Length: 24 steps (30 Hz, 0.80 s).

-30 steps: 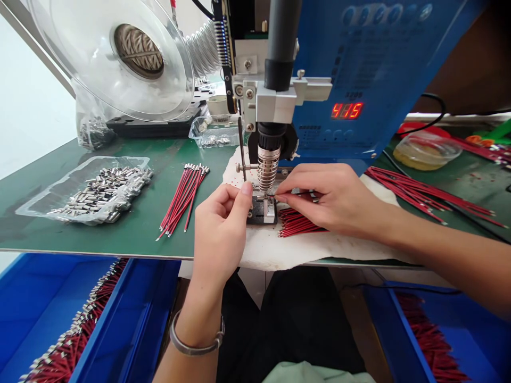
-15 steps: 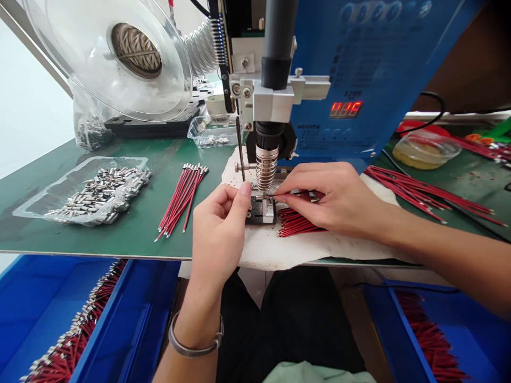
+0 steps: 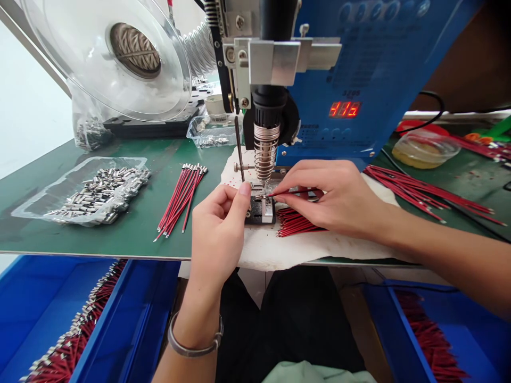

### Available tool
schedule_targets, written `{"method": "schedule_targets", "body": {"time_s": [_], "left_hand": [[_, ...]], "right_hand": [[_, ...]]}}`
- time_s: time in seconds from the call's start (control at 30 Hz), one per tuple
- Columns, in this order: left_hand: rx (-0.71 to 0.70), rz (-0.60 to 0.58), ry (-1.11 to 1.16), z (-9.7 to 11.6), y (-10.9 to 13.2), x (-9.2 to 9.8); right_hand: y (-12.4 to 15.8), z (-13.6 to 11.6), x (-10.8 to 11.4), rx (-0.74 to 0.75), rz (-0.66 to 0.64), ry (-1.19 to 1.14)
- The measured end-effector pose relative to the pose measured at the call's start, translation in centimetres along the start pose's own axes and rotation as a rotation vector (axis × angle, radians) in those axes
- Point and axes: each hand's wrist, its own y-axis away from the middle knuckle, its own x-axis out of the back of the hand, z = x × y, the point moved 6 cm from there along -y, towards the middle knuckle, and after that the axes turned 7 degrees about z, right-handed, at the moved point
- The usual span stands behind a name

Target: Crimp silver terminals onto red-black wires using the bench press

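Note:
My right hand (image 3: 339, 199) pinches a thin red-and-black wire (image 3: 293, 193); its left end lies at a small metal fixture (image 3: 267, 211) under the soldering head. To the left of that fixture, my left hand (image 3: 219, 229) is closed, thumb against index finger; whatever it holds is hidden. Above both hands stands the soldering head (image 3: 268, 141) with a spring coil around its lower end, a little above the wire end. Several red wires (image 3: 297, 222) lie bundled below my right hand on a white cloth (image 3: 275, 255).
A clear tray (image 3: 24, 205) of small metal connectors stands at left, beside red wires with metal ends (image 3: 179, 197). The blue control box (image 3: 319, 143) is behind. More red wires (image 3: 431, 194) lie at right. Blue bins (image 3: 139, 303) with wires sit below the table edge.
The soldering head has risen away from the fixture, and the red display digits differ. Both hands have stayed almost where they were.

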Motion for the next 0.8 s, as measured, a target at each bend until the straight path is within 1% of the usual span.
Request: {"method": "schedule_targets", "body": {"time_s": [0.2, 0.47, 0.8], "left_hand": [[-0.011, 0.004, 0.003, -0.08, 0.03, 0.01], [-0.004, 0.001, -0.008, -0.04, 0.03, 0.02], [-0.011, 0.005, -0.008, -0.09, 0.02, 0.04]], "right_hand": [[0.09, -0.03, 0.07, -0.019, 0.025, 0.016], [0.12, 0.05, 0.19, 0.015, -0.003, -0.009], [0.08, -0.22, 0.42, 0.058, -0.003, -0.026]]}}
